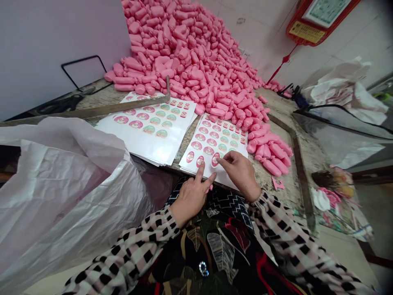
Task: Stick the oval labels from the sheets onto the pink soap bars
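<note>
A white sheet of stickers [188, 163] lies before me at the table's front edge, printed with pink and green labels. My right hand [241, 173] pinches a pink oval sticker [215, 160] in the sheet's bottom row, thumb and forefinger together at its edge. My left hand [192, 196] rests over the sheet's front edge, its forefinger pressing near another oval sticker. A bit of a pink plastic piece [210, 188] shows beneath the left thumb; most of it is hidden by the curled fingers.
A large heap of pink bottle-shaped pieces [196, 61] covers the back of the table. More sticker sheets [147, 147] lie to the left, under a bent metal strip [123, 107]. Black scissors [66, 103] sit at far left. A white sack [76, 196] hangs at front left.
</note>
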Demonstrator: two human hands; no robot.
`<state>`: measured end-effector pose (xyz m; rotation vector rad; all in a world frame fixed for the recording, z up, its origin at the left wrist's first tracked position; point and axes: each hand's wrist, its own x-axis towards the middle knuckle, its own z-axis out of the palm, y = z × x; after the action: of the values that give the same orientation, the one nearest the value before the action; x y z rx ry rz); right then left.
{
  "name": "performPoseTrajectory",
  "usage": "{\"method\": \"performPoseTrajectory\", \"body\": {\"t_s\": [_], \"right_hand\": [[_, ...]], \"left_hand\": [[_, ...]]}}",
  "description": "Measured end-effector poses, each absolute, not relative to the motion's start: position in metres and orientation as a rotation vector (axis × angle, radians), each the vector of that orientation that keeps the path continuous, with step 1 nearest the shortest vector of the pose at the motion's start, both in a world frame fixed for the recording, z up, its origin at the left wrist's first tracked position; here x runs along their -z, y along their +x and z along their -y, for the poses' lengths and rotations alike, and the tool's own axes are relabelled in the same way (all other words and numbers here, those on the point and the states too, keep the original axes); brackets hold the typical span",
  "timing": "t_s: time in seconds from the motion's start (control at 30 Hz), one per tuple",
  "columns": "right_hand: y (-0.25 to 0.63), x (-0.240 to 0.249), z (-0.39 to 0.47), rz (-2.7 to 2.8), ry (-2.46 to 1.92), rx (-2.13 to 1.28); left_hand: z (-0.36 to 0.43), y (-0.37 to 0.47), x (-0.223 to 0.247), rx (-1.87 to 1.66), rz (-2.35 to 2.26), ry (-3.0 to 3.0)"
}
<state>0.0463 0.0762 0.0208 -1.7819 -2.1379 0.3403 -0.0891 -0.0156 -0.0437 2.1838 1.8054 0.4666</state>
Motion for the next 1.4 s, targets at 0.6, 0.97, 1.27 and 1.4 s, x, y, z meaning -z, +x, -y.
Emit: {"method": "performPoseTrajectory", "body": {"t_s": [0.6, 0.97, 1.27, 1.4], "right_hand": [[0.025, -0.021, -0.034, 1.798, -1.177, -1.203], [0.023, -0.012, -0.029, 1.845, -1.216, -1.194], [0.023, -0.010, -0.028, 1.889, -1.298, -1.180], [0.025, -0.008, -0.029, 1.933, -1.308, -1.164]], "left_hand": [[0.001, -0.118, 0.002, -1.262, -0.684, 0.141], [0.001, -0.114, 0.007, -1.202, -0.603, 0.202], [0.000, -0.112, 0.007, -1.216, -0.641, 0.213], [0.001, -0.110, 0.007, -1.220, -0.661, 0.223]]}}
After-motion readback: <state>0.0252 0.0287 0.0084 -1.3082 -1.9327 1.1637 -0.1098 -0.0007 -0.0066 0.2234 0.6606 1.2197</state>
